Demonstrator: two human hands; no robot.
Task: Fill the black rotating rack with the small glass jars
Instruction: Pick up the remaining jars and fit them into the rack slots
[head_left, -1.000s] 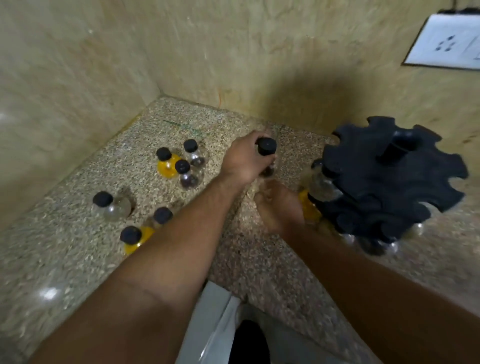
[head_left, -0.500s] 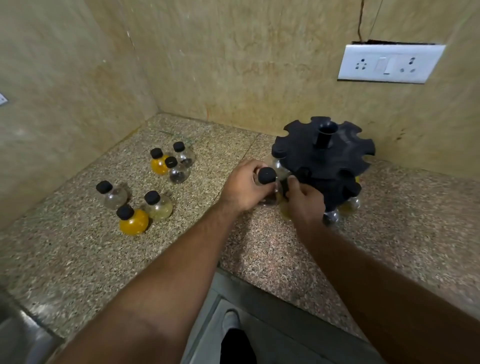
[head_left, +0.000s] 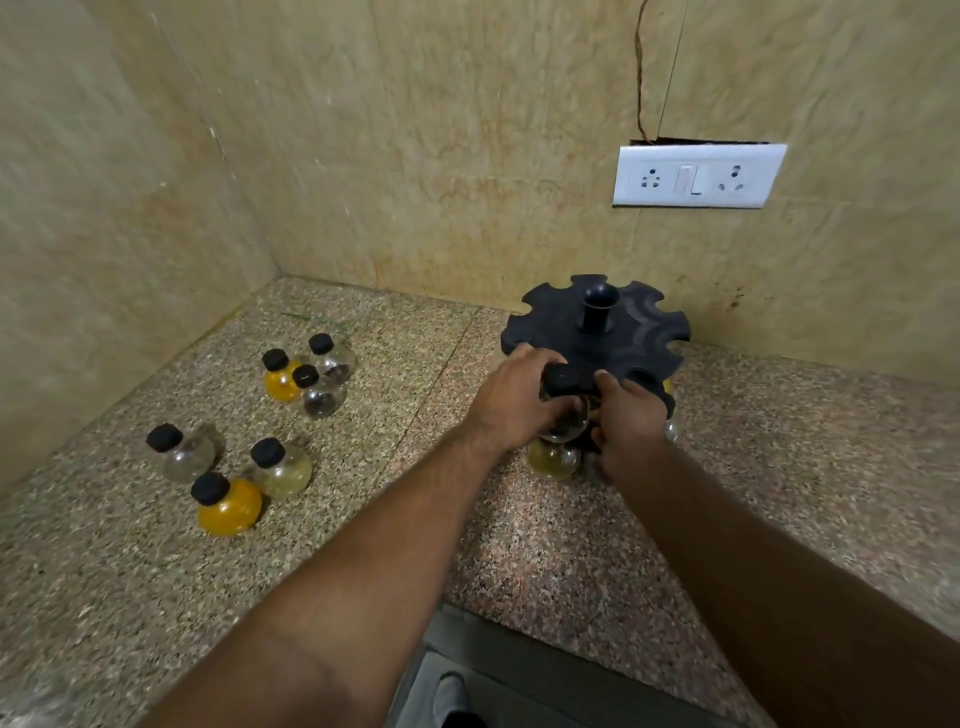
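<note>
The black rotating rack (head_left: 628, 332) stands at the back right of the counter, its notched top disc facing me. My left hand (head_left: 511, 402) grips a small clear glass jar with a black cap (head_left: 563, 379) at the rack's near edge. My right hand (head_left: 628, 421) is curled against the rack's front beside that jar. A yellowish jar (head_left: 551, 460) hangs in the rack's lower tier below my hands. Several loose jars stand to the left: an orange one (head_left: 231, 504), a pale one (head_left: 283, 467), a clear one (head_left: 182, 454).
More jars cluster farther back left: a yellow one (head_left: 280, 379) and two clear ones (head_left: 322, 397) (head_left: 332, 358). The granite counter (head_left: 363, 519) ends in a front edge near me. Walls close the corner; a white socket plate (head_left: 698, 176) sits above the rack.
My left hand has carried the capped jar rightward up to the rack's edge. My right hand has moved with it onto the rack. The camera has lifted and pulled back.
</note>
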